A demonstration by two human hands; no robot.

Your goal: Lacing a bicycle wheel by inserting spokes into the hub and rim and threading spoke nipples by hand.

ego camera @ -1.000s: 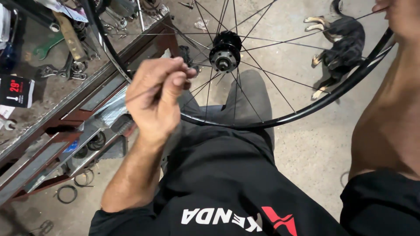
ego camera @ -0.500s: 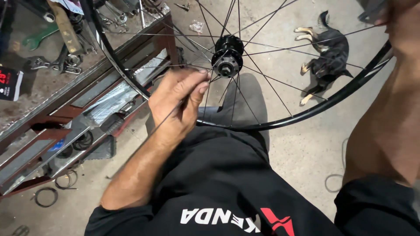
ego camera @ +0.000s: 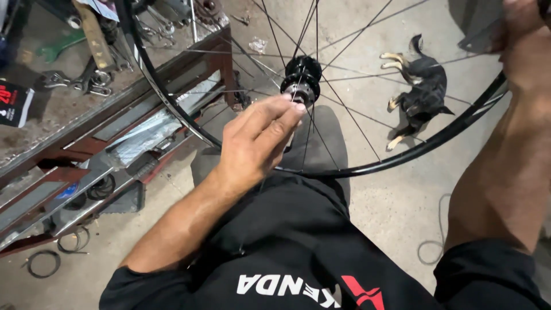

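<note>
Left hand (ego camera: 258, 140): fingertips pinched together on a thin spoke (ego camera: 307, 135) just below the black hub (ego camera: 302, 80). Right hand (ego camera: 525, 34) clamped on the wheel rim (ego camera: 402, 161), far right. Risk: spoke slipping from the pinch, scratching the rim. Far left of the left hand, on the surface (ego camera: 34, 135): black box, red-and-white label (ego camera: 14, 103).

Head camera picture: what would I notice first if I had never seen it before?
The big black wheel fills the middle, its thin spokes running to a dark hub. The left hand reaches in with fingers pinched together right by the hub, while the right hand holds the rim at the top right. Behind the spokes a dog lies on the floor, and a messy bench of tools sits on the left.
</note>
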